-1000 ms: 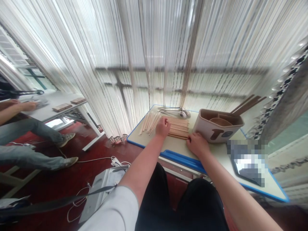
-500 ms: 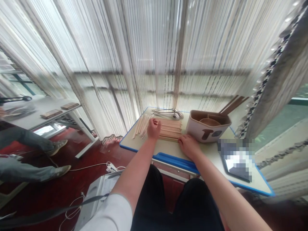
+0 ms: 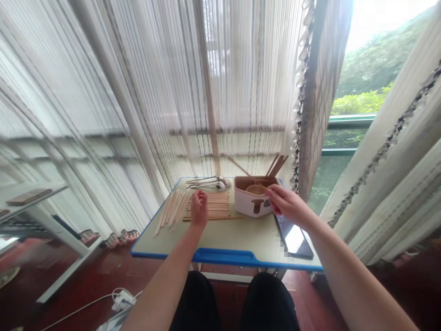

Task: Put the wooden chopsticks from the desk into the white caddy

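Note:
Over the white-and-brown divided holder (image 3: 246, 202) my right hand (image 3: 280, 200) is closed on a wooden chopstick (image 3: 237, 165), which slants up and to the left across the compartments. My left hand (image 3: 200, 209) has its fingers curled above the left end of a row of chopsticks (image 3: 218, 204) laid side by side. What it holds, if anything, is hidden. Left of that hand lie several paler, loosely fanned sticks (image 3: 168, 209). Behind the row are metal spoons (image 3: 220, 184). More wooden sticks (image 3: 277, 166) stand upright in the holder's back right part.
The cream table (image 3: 165, 241) has a blue edge and a blue front groove (image 3: 223, 256). A dark tablet-like device (image 3: 296, 239) lies at its right. Curtains (image 3: 155, 92) hang close behind. A second table (image 3: 32, 195) stands left, and a power strip (image 3: 122, 299) lies on the floor.
My view has turned right. My right hand has left the table beside the row and risen to the holder with a chopstick. My left hand stays by the row, fingers curled.

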A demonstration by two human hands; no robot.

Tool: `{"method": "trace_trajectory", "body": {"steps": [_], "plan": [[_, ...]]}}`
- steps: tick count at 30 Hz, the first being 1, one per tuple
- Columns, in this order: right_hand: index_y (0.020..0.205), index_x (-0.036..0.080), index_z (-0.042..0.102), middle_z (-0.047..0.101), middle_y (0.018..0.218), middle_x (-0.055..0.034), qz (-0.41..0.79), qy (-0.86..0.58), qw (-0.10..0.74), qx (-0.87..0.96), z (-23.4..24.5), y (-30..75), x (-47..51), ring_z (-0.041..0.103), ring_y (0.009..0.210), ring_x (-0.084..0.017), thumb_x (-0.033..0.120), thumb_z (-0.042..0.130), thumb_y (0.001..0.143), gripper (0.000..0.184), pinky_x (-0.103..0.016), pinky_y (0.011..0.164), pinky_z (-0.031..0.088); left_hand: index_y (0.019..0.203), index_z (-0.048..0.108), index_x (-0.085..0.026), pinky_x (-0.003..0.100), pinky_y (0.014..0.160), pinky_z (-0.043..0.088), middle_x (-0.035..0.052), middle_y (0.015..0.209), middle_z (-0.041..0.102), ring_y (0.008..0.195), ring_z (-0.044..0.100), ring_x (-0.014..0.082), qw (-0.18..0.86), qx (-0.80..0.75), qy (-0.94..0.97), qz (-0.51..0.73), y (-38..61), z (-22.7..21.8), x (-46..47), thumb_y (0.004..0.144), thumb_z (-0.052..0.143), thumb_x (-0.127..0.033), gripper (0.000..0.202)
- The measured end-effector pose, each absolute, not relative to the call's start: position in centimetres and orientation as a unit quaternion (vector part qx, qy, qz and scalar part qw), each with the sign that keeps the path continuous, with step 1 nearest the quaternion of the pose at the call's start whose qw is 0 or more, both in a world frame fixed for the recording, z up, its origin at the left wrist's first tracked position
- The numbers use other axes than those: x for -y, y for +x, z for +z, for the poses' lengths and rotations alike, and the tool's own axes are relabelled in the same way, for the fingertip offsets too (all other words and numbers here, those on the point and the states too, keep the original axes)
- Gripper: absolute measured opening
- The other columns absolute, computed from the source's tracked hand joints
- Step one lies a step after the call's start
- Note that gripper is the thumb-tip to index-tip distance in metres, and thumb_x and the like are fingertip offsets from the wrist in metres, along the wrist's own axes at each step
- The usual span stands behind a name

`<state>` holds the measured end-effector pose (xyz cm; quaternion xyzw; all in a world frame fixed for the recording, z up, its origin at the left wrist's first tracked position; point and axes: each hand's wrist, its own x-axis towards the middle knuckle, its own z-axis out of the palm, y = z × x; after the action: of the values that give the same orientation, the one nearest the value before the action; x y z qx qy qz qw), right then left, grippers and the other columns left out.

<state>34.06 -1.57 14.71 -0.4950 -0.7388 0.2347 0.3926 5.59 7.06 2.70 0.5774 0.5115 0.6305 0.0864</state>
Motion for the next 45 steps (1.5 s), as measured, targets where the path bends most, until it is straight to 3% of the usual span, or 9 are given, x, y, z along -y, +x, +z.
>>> {"method": "trace_trajectory", "body": {"steps": [3, 6, 13, 24, 30, 36, 39, 42, 45], "plan": [[0.089, 0.02, 0.055, 0.061, 0.075, -0.0031, 0.232, -0.437, 0.556, 0.668, 16.5, 35.4, -0.3, 0.057, 0.067, -0.015, 0.053, 0.044, 0.084, 0.035, -0.027, 0.061, 0.046, 0.11, 0.048, -0.017, 0.031, 0.078, 0.048, 0.0094, 0.104, 0.058, 0.093, 0.057, 0.0175, 0.143, -0.479, 0.59, 0.634, 9.7, 4.5, -7.4, 0.085, 0.042, -0.053, 0.044], [0.09, 0.02, 0.059, 0.061, 0.08, -0.0036, 0.109, -0.456, 0.62, 0.629, 17.2, 36.0, -3.1, 0.055, 0.071, -0.014, 0.051, 0.05, 0.082, 0.034, -0.027, 0.064, 0.045, 0.107, 0.048, -0.017, 0.03, 0.077, 0.048, 0.0102, 0.104, 0.057, 0.094, 0.056, 0.0172, 0.144, -0.457, 0.588, 0.652, 13.5, 4.9, -7.8, 0.086, 0.042, -0.051, 0.041], [0.088, 0.017, 0.064, 0.064, 0.075, -0.0046, -0.038, -0.525, 0.59, 0.612, 16.8, 36.4, -7.4, 0.055, 0.068, -0.016, 0.047, 0.045, 0.085, 0.035, -0.028, 0.065, 0.042, 0.115, 0.042, -0.017, 0.037, 0.082, 0.046, 0.0117, 0.107, 0.051, 0.096, 0.053, 0.0204, 0.042, -0.448, 0.633, 0.63, 15.9, 1.3, -7.9, 0.086, 0.046, -0.042, 0.039], [0.093, 0.016, 0.066, 0.069, 0.081, -0.0087, -0.066, -0.562, 0.554, 0.611, 15.0, 36.7, -9.4, 0.061, 0.073, -0.02, 0.045, 0.041, 0.087, 0.039, -0.029, 0.067, 0.042, 0.116, 0.04, -0.017, 0.039, 0.084, 0.046, 0.0122, 0.108, 0.051, 0.096, 0.053, 0.0214, 0.013, -0.463, 0.663, 0.588, 16.4, 0.6, -7.6, 0.083, 0.05, -0.035, 0.038], [0.083, 0.016, 0.068, 0.068, 0.076, -0.0089, -0.025, -0.623, 0.431, 0.653, 15.2, 36.4, -9.5, 0.06, 0.068, -0.021, 0.042, 0.048, 0.081, 0.033, -0.029, 0.06, 0.04, 0.116, 0.041, -0.017, 0.039, 0.083, 0.046, 0.0133, 0.11, 0.051, 0.097, 0.053, 0.021, 0.013, -0.454, 0.678, 0.578, 16.3, 0.7, -7.4, 0.083, 0.05, -0.034, 0.038], [0.086, 0.015, 0.064, 0.067, 0.075, -0.0101, -0.08, -0.636, 0.489, 0.591, 15.7, 36.8, -10.3, 0.059, 0.07, -0.022, 0.045, 0.042, 0.085, 0.037, -0.033, 0.065, 0.041, 0.116, 0.042, -0.018, 0.038, 0.082, 0.048, 0.0127, 0.111, 0.051, 0.099, 0.054, 0.0212, 0.031, -0.448, 0.68, 0.58, 16.3, 0.6, -7.5, 0.082, 0.052, -0.034, 0.038], [0.099, 0.014, 0.061, 0.066, 0.077, -0.0095, -0.083, -0.619, 0.519, 0.584, 16.3, 37.0, -10.7, 0.059, 0.071, -0.022, 0.043, 0.042, 0.085, 0.037, -0.034, 0.067, 0.042, 0.117, 0.042, -0.019, 0.038, 0.082, 0.048, 0.0127, 0.111, 0.051, 0.098, 0.054, 0.0209, 0.032, -0.448, 0.678, 0.582, 16.3, 0.5, -7.6, 0.082, 0.052, -0.033, 0.039], [0.122, 0.014, 0.05, 0.066, 0.079, -0.008, -0.104, -0.611, 0.52, 0.588, 17.0, 36.9, -10.7, 0.058, 0.073, -0.021, 0.038, 0.044, 0.084, 0.046, -0.033, 0.07, 0.043, 0.117, 0.042, -0.019, 0.04, 0.086, 0.046, 0.0134, 0.113, 0.051, 0.104, 0.052, 0.0225, 0.017, -0.442, 0.681, 0.584, 16.3, 0.5, -7.6, 0.082, 0.052, -0.032, 0.039], [0.126, 0.016, 0.05, 0.062, 0.102, -0.0128, -0.172, -0.612, 0.475, 0.609, 17.4, 37.1, -10.8, 0.055, 0.092, -0.025, 0.033, 0.047, 0.082, 0.048, -0.037, 0.078, 0.042, 0.117, 0.043, -0.017, 0.043, 0.09, 0.044, 0.0142, 0.113, 0.051, 0.111, 0.048, 0.0251, -0.013, -0.445, 0.674, 0.589, 16.2, 0.5, -7.6, 0.082, 0.052, -0.032, 0.039]]}}
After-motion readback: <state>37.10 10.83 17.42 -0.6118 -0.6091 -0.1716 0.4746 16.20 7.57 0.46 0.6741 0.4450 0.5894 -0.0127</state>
